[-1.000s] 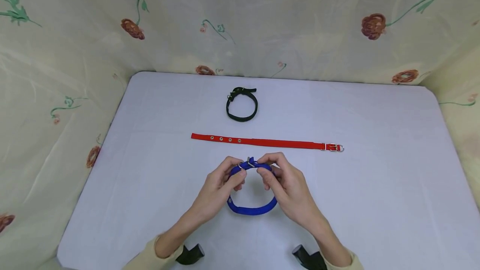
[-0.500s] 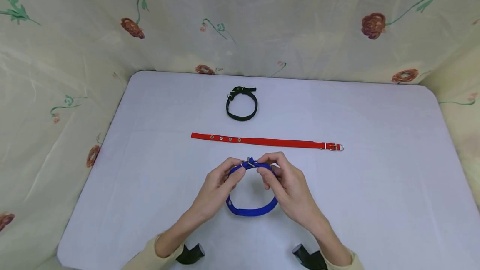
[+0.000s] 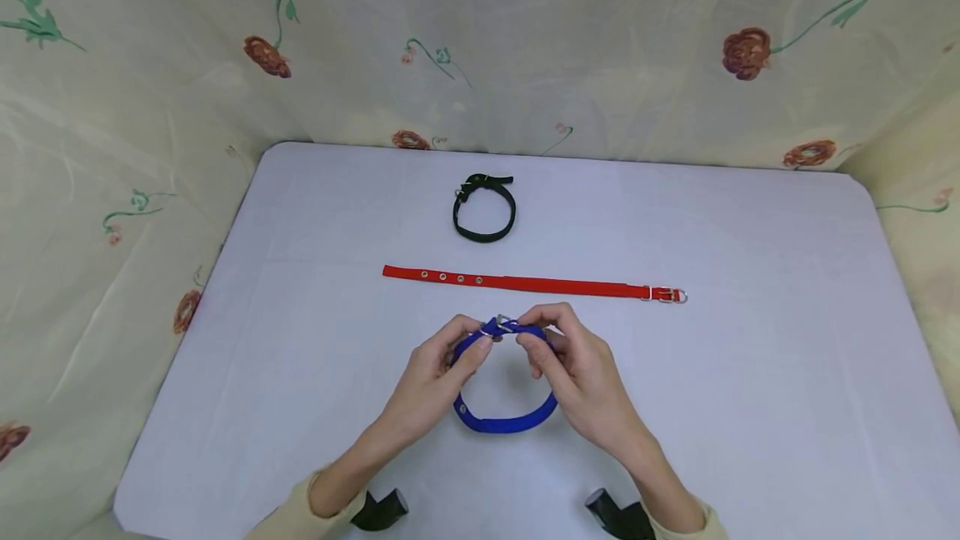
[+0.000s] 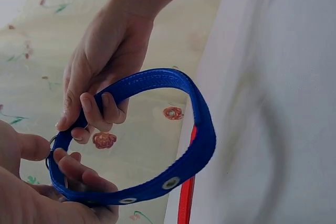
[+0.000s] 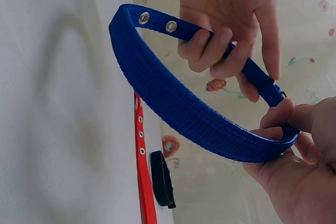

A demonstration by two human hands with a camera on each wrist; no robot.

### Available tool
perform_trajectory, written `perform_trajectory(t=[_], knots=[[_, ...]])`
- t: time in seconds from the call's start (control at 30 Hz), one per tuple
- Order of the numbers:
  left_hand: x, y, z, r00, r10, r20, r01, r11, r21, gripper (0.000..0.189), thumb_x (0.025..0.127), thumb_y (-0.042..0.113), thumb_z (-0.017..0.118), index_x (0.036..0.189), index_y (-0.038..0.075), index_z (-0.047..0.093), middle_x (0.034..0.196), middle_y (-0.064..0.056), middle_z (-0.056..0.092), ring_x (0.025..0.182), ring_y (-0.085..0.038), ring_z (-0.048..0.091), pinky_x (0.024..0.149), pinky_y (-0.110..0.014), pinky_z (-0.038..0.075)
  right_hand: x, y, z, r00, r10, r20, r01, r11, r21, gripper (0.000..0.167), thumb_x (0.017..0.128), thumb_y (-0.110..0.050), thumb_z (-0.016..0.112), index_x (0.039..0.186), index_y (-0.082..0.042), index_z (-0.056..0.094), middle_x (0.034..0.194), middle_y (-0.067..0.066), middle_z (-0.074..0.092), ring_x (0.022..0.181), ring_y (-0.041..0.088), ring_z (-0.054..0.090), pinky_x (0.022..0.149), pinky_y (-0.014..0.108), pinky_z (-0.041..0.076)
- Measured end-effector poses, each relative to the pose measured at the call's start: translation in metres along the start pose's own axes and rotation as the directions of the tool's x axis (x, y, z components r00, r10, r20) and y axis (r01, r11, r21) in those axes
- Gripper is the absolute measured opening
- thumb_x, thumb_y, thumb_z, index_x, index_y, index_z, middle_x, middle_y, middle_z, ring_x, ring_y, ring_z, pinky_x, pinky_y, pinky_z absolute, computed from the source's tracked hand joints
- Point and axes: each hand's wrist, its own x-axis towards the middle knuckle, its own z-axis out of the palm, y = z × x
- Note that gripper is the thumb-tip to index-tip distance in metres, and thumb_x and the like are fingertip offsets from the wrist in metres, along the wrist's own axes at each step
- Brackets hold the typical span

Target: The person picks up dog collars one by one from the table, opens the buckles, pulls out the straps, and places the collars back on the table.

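Observation:
A blue collar [image 3: 504, 424] with metal eyelets is bent into a loop between the two hands, its buckle [image 3: 505, 322] at the far side of the loop. My left hand [image 3: 435, 369] pinches the strap just left of the buckle, thumb on the near face. On the other side, my right hand [image 3: 581, 373] pinches the strap to the right of the buckle. In the left wrist view the collar [image 4: 207, 145] hangs as an oval with eyelets along its lower part. The right wrist view shows its wide padded part [image 5: 173, 103]. Fingers partly hide the buckle there.
A red collar [image 3: 562, 286] lies stretched flat beyond the hands, buckle end to the right. Farther back, a black collar [image 3: 484, 236] lies buckled into a ring. The white table [image 3: 750, 407] ends at a flowered curtain [image 3: 637, 48].
At the buckle, the blue strap end that stuck up has shifted left, and the metal frame now shows more. Both hands keep nearly the same place; the red and black collars stay put.

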Motion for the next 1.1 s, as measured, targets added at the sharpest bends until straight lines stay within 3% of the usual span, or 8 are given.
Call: perform_trajectory(t=[0.3,0.6,0.8,0.97,1.1], knots=[[-0.0010,0.0027,0.0000,0.999,0.036,-0.007,-0.035,0.999,0.022,0.020,0.112,0.026,0.058,0.126,0.014,0.065,0.094,-0.008,0.061,0.090,-0.033,0.057,0.073,-0.024,0.043,0.0007,-0.0006,0.0004,1.000,-0.003,0.016,0.003,1.000,0.011,0.021,0.107,-0.005,0.064,0.127,-0.008,0.059,0.079,0.001,0.058,0.060,0.006,0.056,0.050,0.020,0.041],[0.0002,0.0010,-0.0006,0.998,0.040,-0.045,-0.036,0.997,0.072,0.019,0.110,0.032,0.063,0.124,0.021,0.069,0.081,0.000,0.047,0.074,-0.014,0.045,0.066,-0.023,0.034,0.0002,0.0009,0.0000,1.000,-0.018,0.015,0.018,1.000,0.017,0.020,0.108,-0.005,0.063,0.127,-0.009,0.058,0.078,0.001,0.057,0.061,0.006,0.056,0.050,0.021,0.041],[0.0023,-0.0011,-0.0014,0.998,0.042,-0.041,-0.038,0.996,0.084,0.018,0.110,0.036,0.063,0.118,0.023,0.071,0.076,0.001,0.040,0.067,-0.013,0.038,0.062,-0.024,0.029,0.0000,0.0006,-0.0010,1.000,-0.025,0.008,0.024,0.999,0.022,0.021,0.107,-0.004,0.063,0.127,-0.009,0.058,0.079,0.001,0.057,0.061,0.006,0.057,0.050,0.020,0.041],[0.0025,-0.0014,-0.0023,0.998,0.015,-0.056,-0.010,0.997,0.082,0.023,0.112,0.039,0.057,0.113,0.025,0.075,0.073,0.003,0.044,0.069,-0.013,0.040,0.066,-0.026,0.032,-0.0009,0.0008,-0.0023,1.000,-0.024,-0.017,0.025,0.999,0.029,0.021,0.107,-0.003,0.063,0.127,-0.007,0.058,0.080,0.002,0.059,0.061,0.007,0.059,0.050,0.021,0.043],[0.0019,-0.0029,-0.0053,1.000,0.024,-0.020,-0.023,1.000,0.021,0.026,0.114,0.035,0.053,0.116,0.019,0.074,0.072,0.001,0.041,0.067,-0.013,0.040,0.065,-0.025,0.033,-0.0022,0.0012,-0.0061,1.000,0.010,-0.028,-0.008,0.998,0.066,0.017,0.109,-0.003,0.060,0.125,-0.005,0.056,0.093,0.006,0.069,0.065,0.010,0.062,0.057,0.023,0.050]])
